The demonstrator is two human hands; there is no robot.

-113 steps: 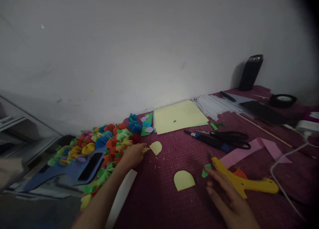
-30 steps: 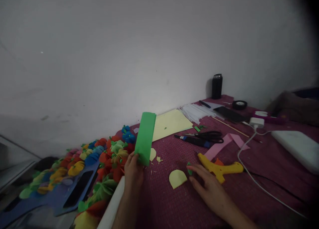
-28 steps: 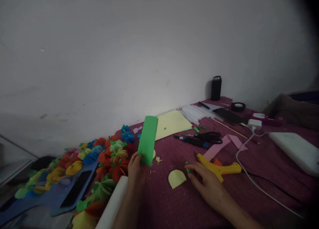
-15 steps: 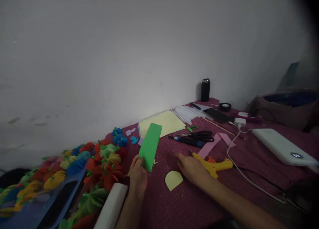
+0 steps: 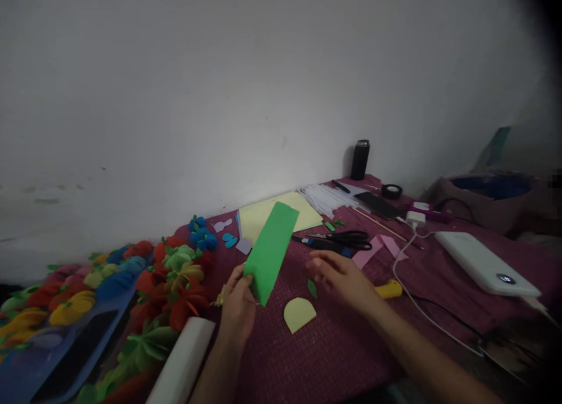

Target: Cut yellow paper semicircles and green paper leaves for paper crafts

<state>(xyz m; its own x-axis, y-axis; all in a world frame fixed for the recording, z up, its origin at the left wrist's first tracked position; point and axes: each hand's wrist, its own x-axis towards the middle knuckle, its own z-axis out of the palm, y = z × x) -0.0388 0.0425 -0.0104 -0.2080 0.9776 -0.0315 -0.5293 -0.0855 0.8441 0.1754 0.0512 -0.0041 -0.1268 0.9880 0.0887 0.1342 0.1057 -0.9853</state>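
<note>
1. the yellow rounded piece (image 5: 300, 314) lies flat on the maroon cloth (image 5: 338, 357), its curved edge facing away from the person; the places below are taken from it.
2. the left hand (image 5: 239, 303), to its left, pinches the near end of a green strip (image 5: 273, 249) between thumb and fingers.
3. that green strip is tilted, left of and beyond the yellow rounded piece, its far end angled rightward across part of the yellow sheets (image 5: 252, 222); whether its lower edge touches the cloth, i cannot tell.
4. the right hand (image 5: 340, 278) is to the right of and beyond the piece, its fingers bent; the tips are blurred, so i cannot tell whether thumb and fingers are spread or pressed together.
5. a small green leaf (image 5: 312, 288) lies just beyond the piece, near the right hand's fingertips.
6. farther beyond the piece and to its right are black scissors (image 5: 351, 238), a dark cutter (image 5: 322, 244) and a pink strip (image 5: 369, 252); nearer, on its right, a yellow handle (image 5: 389, 289) is partly hidden by the right forearm.
7. well to its left are colourful felt-like flowers (image 5: 184, 298) and a white roll (image 5: 182, 363).
8. well to its right lies a white power bank (image 5: 483, 266).
</note>
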